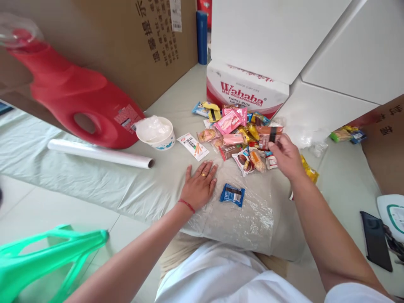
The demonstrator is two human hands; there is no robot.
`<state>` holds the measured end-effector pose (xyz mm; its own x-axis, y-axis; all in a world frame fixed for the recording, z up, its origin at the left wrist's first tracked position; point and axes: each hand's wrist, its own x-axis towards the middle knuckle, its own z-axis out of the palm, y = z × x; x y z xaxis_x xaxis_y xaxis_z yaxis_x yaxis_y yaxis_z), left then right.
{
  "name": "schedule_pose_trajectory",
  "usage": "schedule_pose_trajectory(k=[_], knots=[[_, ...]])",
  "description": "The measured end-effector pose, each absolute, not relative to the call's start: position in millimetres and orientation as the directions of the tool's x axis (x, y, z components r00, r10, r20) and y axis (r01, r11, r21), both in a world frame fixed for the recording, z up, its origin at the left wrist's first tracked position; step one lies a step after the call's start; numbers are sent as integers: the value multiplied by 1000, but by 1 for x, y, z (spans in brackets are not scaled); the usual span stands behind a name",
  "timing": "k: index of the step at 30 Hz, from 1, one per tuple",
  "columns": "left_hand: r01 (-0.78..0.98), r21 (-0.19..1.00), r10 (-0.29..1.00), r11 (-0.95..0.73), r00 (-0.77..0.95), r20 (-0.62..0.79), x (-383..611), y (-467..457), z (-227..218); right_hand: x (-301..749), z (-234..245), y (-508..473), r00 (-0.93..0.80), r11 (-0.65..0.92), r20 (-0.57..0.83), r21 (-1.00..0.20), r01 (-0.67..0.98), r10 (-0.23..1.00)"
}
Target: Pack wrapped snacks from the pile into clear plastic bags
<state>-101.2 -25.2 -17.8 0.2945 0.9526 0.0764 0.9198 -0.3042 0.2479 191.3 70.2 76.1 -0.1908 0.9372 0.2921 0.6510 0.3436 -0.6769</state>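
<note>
The right hand (285, 156) has its fingers pinched on a brown snack packet (269, 135) held just above the pile of wrapped snacks (235, 134), while the left hand (199, 185) lies flat with fingers spread open, pressing down a clear plastic sheet (249, 214). One blue packet (232, 194) already rests on that sheet, just beside the left hand. It looks like snacks are being picked from the pile one at a time; I'd judge the next move calls for carrying the brown packet across to the sheet without dragging others along.
</note>
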Motion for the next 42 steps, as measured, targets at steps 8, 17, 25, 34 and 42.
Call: schedule_pose_trajectory(k=[8,17,25,34,42], knots=[[916,261,952,-305,298,67,-102,-26,-18,153,67,-17,-619,350,-128,-728,589,775],[918,256,953,-304,296,69,-100,-26,-15,132,45,-40,-528,446,-92,-425,788,844],[920,244,951,-308,298,75,-101,-27,-17,134,36,-41,-443,330,-174,-447,831,879],[918,261,955,-298,288,75,-101,-27,-19,132,38,-49,-285,204,-85,-510,836,955],[912,274,952,-306,293,89,-101,-27,-17,109,30,-72,-351,296,-110,-342,892,930]])
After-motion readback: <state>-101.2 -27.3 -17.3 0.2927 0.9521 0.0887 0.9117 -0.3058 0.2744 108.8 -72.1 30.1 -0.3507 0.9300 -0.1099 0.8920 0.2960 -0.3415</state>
